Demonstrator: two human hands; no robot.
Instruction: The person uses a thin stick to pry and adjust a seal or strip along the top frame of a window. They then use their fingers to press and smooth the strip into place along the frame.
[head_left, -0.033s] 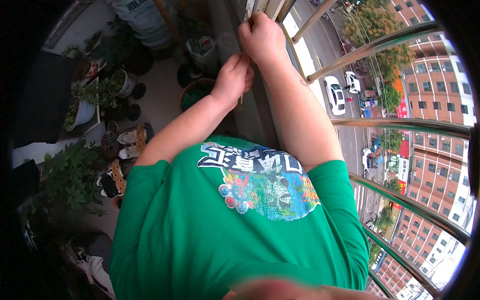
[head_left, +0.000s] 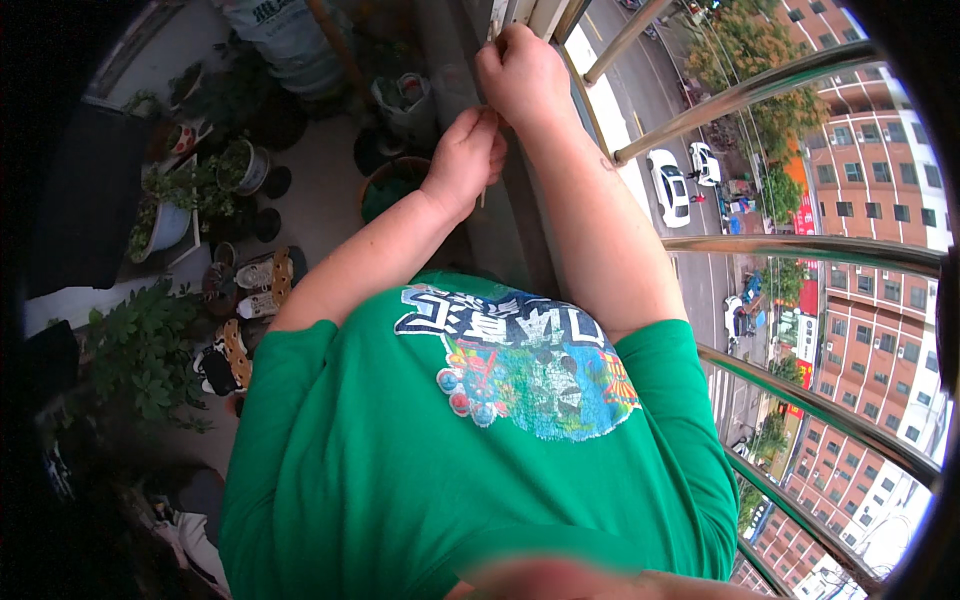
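Note:
My left hand (head_left: 465, 160) is closed, its fingers curled around a thin pale stick (head_left: 483, 199) whose short end pokes out below it. Just above and to the right, my right hand (head_left: 523, 75) is closed in a fist at the window frame (head_left: 545, 18). A pale, stick-like tip (head_left: 494, 31) shows beside its knuckles. Whether both ends belong to one stick cannot be told, since the hands hide the part between. The two hands nearly touch, above a dark ledge (head_left: 515, 215).
Shiny metal bars (head_left: 760, 100) line the right side, with a street and parked cars far below. On the left stand potted plants (head_left: 243, 167), several shoes (head_left: 262, 288) and a leafy plant (head_left: 150, 350). A large water bottle (head_left: 285, 45) and a pot (head_left: 372, 190) stand beyond.

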